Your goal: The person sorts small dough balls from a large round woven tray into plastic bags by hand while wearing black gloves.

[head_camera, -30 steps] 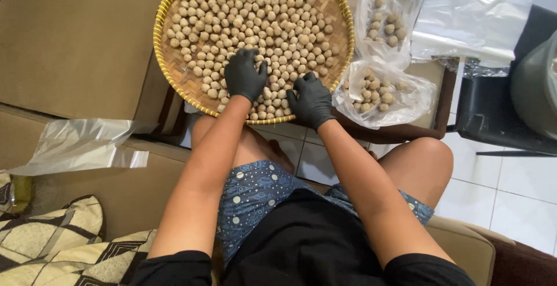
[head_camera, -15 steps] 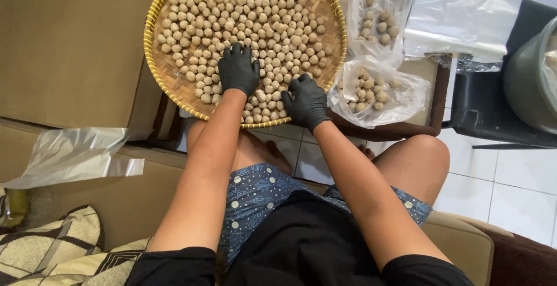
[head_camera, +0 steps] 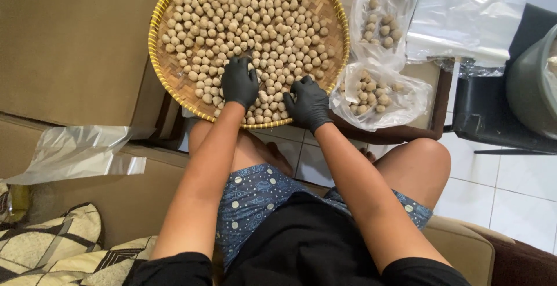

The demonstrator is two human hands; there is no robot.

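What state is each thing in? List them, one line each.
Left hand: gloved, resting on the balls.
Right hand: gloved, resting on the balls.
Woven tray: nearly full of small balls.
Upper bag: open, partly filled.
Lower bag: open, partly filled.

Wooden table [head_camera: 436, 97]: woven tray [head_camera: 174, 83], plastic bags [head_camera: 380, 91].

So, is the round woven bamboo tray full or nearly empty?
Nearly full: the round woven bamboo tray is covered with small pale balls; only its near-left part shows bare.
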